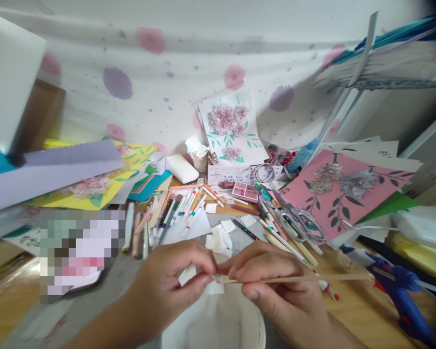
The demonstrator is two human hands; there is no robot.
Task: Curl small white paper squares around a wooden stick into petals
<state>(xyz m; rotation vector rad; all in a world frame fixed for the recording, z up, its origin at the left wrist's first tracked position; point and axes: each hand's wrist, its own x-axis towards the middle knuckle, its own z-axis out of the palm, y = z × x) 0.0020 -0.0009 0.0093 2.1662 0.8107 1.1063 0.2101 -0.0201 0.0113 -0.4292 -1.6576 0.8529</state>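
Observation:
My left hand (174,286) is closed in a pinch on a small white paper scrap (188,275) at the end of a thin wooden stick (312,278). My right hand (276,286) grips the same stick, thumb and fingers wrapped round it; the stick runs out to the right. Both hands meet above a white bowl-like container (236,325) at the bottom middle. Small white paper pieces (221,237) lie just beyond my fingers.
Several pens and markers (178,213), scissors (298,218), a blue glue gun (403,291), a pink flower card (341,189), a white flower card (232,128), yellow and purple paper (76,169) and a blurred-out patch (80,252) crowd the desk.

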